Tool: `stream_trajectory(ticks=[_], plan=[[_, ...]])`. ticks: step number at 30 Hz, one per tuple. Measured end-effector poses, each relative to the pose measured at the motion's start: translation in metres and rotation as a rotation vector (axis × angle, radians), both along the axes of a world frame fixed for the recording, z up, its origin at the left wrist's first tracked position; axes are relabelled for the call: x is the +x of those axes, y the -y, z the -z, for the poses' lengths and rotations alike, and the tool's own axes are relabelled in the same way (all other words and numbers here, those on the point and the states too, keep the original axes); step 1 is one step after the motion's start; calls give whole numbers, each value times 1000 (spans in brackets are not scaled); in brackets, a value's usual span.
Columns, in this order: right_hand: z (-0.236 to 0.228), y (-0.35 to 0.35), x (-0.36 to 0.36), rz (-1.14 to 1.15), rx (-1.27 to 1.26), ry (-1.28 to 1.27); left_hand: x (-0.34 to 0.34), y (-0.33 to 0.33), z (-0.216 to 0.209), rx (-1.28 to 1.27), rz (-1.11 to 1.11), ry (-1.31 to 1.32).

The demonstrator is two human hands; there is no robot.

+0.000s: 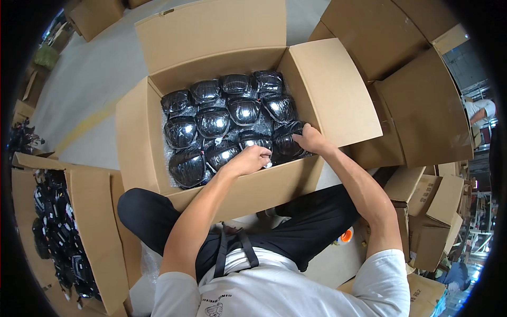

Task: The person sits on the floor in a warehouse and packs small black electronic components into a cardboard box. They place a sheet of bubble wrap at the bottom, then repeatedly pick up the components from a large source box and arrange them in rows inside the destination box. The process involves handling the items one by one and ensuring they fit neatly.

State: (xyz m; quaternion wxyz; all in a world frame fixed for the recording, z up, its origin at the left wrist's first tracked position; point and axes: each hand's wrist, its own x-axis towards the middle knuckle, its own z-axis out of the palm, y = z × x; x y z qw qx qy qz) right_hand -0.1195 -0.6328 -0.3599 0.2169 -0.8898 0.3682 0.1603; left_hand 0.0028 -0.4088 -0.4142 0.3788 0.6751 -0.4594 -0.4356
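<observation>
My right hand (pixel 311 138) curls at the right edge of a wrapped black shell (pixel 287 143), thumb against its face; how firmly it pinches, I cannot tell from here. That shell sits in the box's (pixel 248 189) near right corner. My left hand (pixel 247 161) is bunched over the near side of the next shell (pixel 254 138), fingertips partly hidden, its hold unclear too. I'd judge the shell light, stiff and slick, its gloss easily scuffed; I'd take it by the rim. Its domed face looks upward; partly covered, it gives me no sure long axis. More shells (pixel 213 121) lie around it in rows; leftward, a carton (pixel 95 227) holds black parts (pixel 53 227).
</observation>
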Motion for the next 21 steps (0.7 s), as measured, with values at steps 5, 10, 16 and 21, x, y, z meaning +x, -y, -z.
stream_trajectory(ticks=[5, 10, 16, 21], plan=[[-20, -37, 12, -426, -487, -120, -3, -32, -34, -227, -279, 382], [-22, -29, 8, -461, -90, -117, -47, -142, -122, -651, -563, 390], [-9, -37, 3, -409, -194, -103, -48, -373, -101, -220, -1727, 460], [-2, -40, 25, -590, -276, -42, -115, -588, 111, 450, -1906, 404]])
